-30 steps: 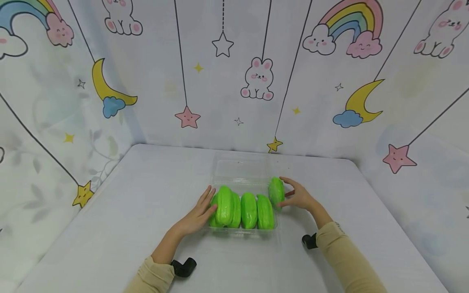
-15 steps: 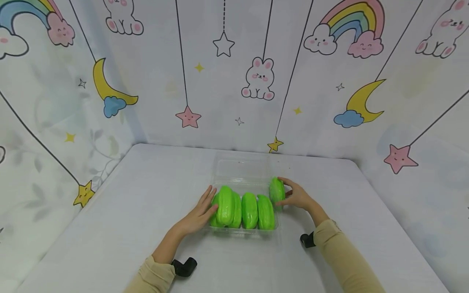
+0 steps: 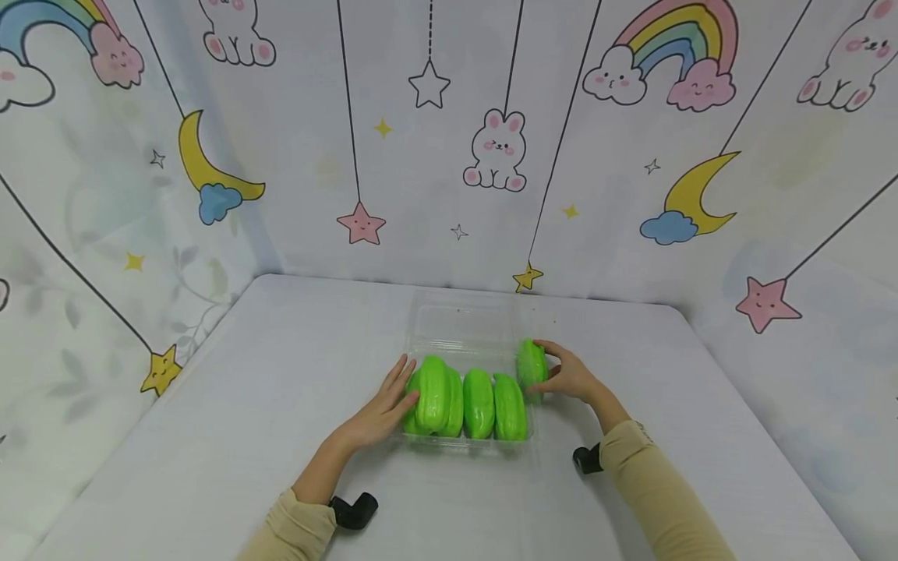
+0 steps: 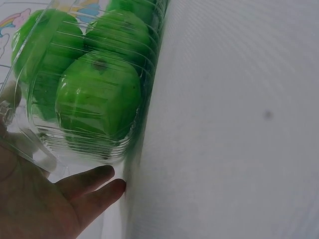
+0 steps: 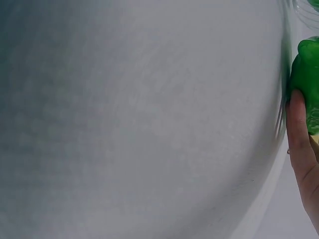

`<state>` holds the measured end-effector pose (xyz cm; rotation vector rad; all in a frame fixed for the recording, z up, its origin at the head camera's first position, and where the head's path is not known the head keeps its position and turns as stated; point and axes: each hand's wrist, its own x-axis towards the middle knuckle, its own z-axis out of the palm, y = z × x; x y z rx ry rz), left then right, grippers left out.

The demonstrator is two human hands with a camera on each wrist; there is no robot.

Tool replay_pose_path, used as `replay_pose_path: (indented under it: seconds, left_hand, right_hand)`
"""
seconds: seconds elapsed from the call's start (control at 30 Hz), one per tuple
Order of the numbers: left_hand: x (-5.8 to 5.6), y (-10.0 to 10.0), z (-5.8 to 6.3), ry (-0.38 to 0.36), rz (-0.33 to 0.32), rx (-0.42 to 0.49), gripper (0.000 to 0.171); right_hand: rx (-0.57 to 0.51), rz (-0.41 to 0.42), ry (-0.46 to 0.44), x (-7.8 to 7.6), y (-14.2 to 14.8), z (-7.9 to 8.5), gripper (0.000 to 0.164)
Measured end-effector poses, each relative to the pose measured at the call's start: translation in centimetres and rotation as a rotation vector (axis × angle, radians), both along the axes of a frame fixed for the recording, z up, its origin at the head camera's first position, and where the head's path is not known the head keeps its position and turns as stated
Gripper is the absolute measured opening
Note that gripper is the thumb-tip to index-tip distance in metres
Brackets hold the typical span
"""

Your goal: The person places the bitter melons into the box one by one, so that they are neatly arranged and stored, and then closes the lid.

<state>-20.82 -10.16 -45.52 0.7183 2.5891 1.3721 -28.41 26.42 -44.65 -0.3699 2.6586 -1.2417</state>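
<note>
A clear plastic clamshell box (image 3: 464,442) holds several bright green, ribbed, oblong fruits or vegetables (image 3: 479,403); one lies on top of others at the left. In the head view, my left hand (image 3: 379,409) rests against the box's left side with fingers extended and the thumb near the rim. The left wrist view shows two straight fingers (image 4: 97,191) beside the box's lower corner. At the box's far right corner, my right hand (image 3: 571,375) grips another green oblong piece (image 3: 531,361) between thumb and fingers. Only part of that piece (image 5: 308,74) shows in the right wrist view.
The box's clear lid (image 3: 459,321) lies folded back on the white table (image 3: 316,335), away from me. Black wrist cameras hang at the left wrist (image 3: 354,511) and right wrist (image 3: 587,460). A patterned cloth backdrop (image 3: 421,171) rises behind the table.
My right hand has shifted slightly left, its fingers drawn closer round the green piece. My left hand, the box and the other green pieces have hardly moved.
</note>
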Motion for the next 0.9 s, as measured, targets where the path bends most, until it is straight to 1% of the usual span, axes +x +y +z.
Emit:
replay_pose_path:
  seconds: [0.27, 0.3, 0.5, 0.53, 0.63, 0.73, 0.9]
  left_hand:
    - [0.0, 0.1, 0.0, 0.01, 0.003, 0.003, 0.059]
    - [0.0, 0.1, 0.0, 0.01, 0.003, 0.002, 0.059]
    - [0.0, 0.1, 0.0, 0.013, 0.009, -0.006, 0.059]
    - [0.1, 0.1, 0.0, 0.012, 0.009, -0.005, 0.059]
    - [0.1, 0.1, 0.1, 0.012, 0.01, -0.004, 0.059]
    - [0.2, 0.1, 0.1, 0.008, 0.006, 0.001, 0.059]
    - [0.3, 0.2, 0.2, -0.001, 0.011, 0.002, 0.059]
  right_hand:
    - [-0.035, -0.033, -0.013, 0.3, 0.6, 0.4, 0.096]
    - [-0.041, -0.032, -0.014, 0.6, 0.5, 0.9, 0.096]
    - [-0.03, -0.035, 0.023, 0.9, 1.2, 1.9, 0.098]
    - [-0.026, -0.041, 0.035, 0.6, 1.5, 1.6, 0.098]
    - [-0.038, -0.058, 0.05, 0.7, 1.9, 1.9, 0.099]
    - [-0.063, -0.07, 0.046, 0.9, 2.2, 2.3, 0.099]
    - [-0.095, -0.054, 0.049, 1.1, 2.7, 3.0, 0.098]
